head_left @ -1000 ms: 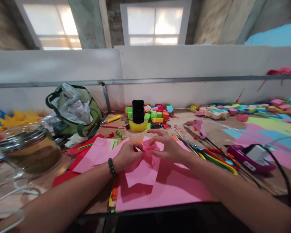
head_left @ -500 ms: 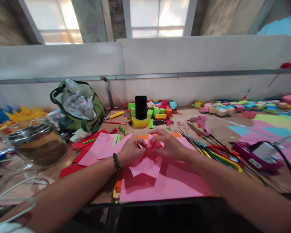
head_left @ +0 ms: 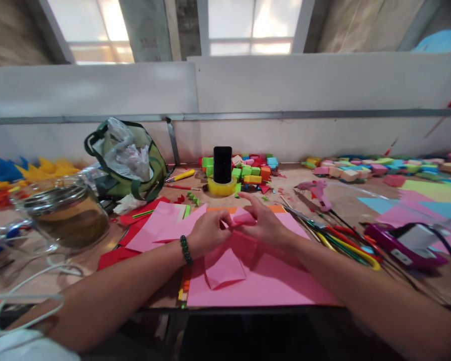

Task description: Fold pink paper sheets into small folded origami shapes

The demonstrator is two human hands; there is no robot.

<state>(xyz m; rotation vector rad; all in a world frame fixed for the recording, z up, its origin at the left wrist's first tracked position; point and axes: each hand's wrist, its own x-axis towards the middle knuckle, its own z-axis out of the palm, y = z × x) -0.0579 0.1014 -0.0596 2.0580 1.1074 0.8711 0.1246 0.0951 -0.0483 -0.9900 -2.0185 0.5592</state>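
Both hands meet over a stack of pink paper sheets (head_left: 285,283) at the table's front edge. Between them is a folded piece of pink paper (head_left: 227,268), creased into flaps. My left hand (head_left: 210,231), with a dark green bead bracelet (head_left: 186,249) at the wrist, pinches its upper part. From the other side my right hand (head_left: 261,223) holds the same paper between thumb and fingers, its index finger stretched forward. Part of the fold is hidden behind the fingers. More cut pink paper (head_left: 150,228) lies left of my left hand, over red sheets.
A glass jar (head_left: 67,215) and a green bag (head_left: 146,170) stand at the left. Behind the hands, a phone (head_left: 222,164) rests in a yellow tape roll (head_left: 221,187) beside folded paper blocks. At the right lie a pink glue gun (head_left: 317,190), several tools and a purple power strip (head_left: 402,250).
The pink paper has turned and its upper flap now bends over between my hands. My right index finger has straightened forward. The whole view has shifted slightly.
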